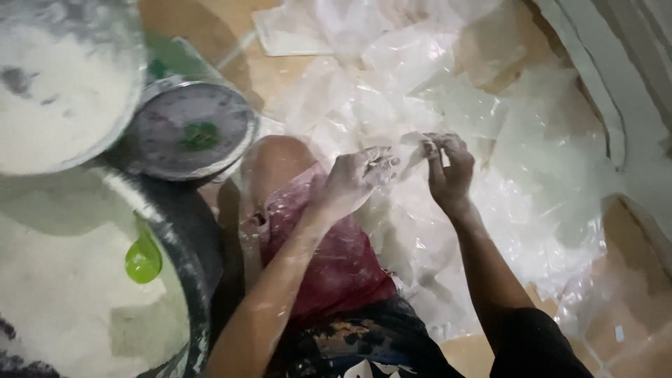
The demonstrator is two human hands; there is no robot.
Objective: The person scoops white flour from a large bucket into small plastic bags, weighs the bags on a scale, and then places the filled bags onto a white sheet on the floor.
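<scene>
Closest in, the person sits low on the floor (483, 350) with a bent knee (276, 164) raised in front of them, a flour-dusted red cloth over the lap. Just past the knee, the left hand (357, 178), white with powder, and the right hand (448, 168) meet on one clear plastic bag (413, 150); the fingers of both are pinched shut on its edge, and it hangs between them above the heap. Whether its mouth is open yet is too blurred to tell. To the left, close by the thigh, a big dark-rimmed tub (192, 231) holds white powder with a green scoop (143, 259) lying in it. Beyond that stands a dial scale (192, 129), its pan bare, and a second basin (129, 42) of powder at the top corner. By my reading this bag has nothing in it so far, and no filled bags show anywhere. Further out, a loose pile of empty plastic bags (490, 112) spreads over the floor. The tub rim crowds the left elbow; the right arm has open floor, until the wall edge (602, 91) at the far right.
</scene>
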